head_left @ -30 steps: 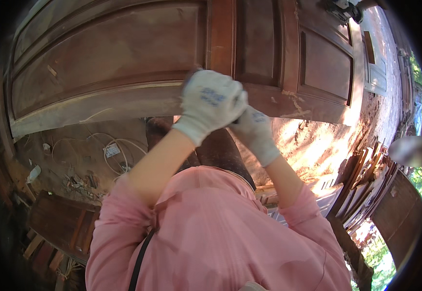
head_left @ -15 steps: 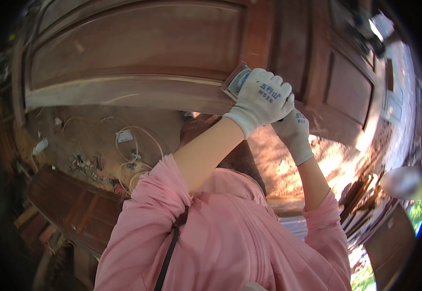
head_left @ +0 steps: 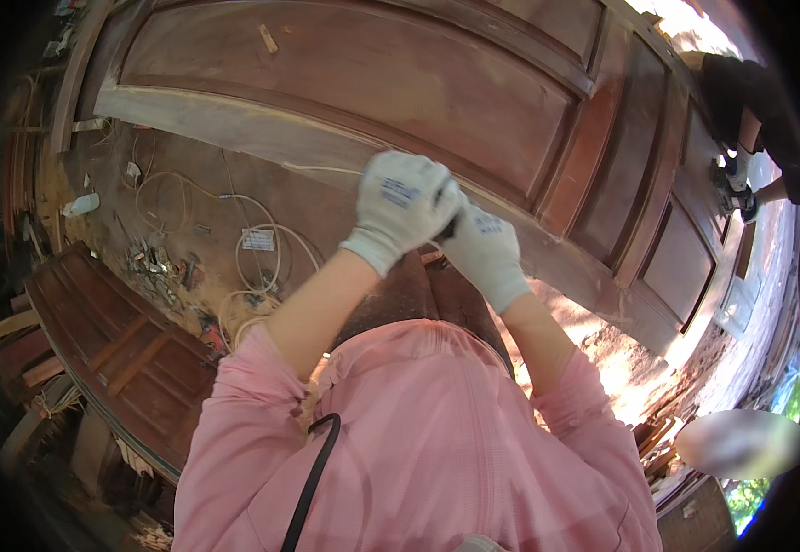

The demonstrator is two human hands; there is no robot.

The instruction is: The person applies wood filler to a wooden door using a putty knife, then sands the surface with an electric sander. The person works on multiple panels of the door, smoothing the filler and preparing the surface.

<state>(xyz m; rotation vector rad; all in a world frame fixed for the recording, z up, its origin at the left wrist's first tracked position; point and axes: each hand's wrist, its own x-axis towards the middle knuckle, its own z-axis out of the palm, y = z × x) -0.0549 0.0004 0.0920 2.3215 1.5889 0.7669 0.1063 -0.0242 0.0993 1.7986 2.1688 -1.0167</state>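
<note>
A large brown panelled wooden door (head_left: 354, 74) lies in front of me, with a paler strip along its near edge. Both hands wear white knit gloves with blue print. My left hand (head_left: 403, 202) is closed over the top of a sander at the door's near edge. Just right of it, my right hand (head_left: 489, 253) is wrapped round the tool's rear end. Only a dark part of the sander (head_left: 452, 228) shows between the gloves; its flat pad is hidden.
A small wood scrap (head_left: 268, 38) rests on the door. Pale hose (head_left: 276, 241) coils on the littered ground, near a plastic bottle (head_left: 81, 204). Another panelled piece (head_left: 124, 340) lies lower left. At the far right, a co-worker's gloved hand (head_left: 738, 170) holds a dark tool on the door.
Both hands and the sander have moved left along the door's near edge. My view has turned, so the door slants and the co-worker shows more fully. The sander's pad has gone out of sight.
</note>
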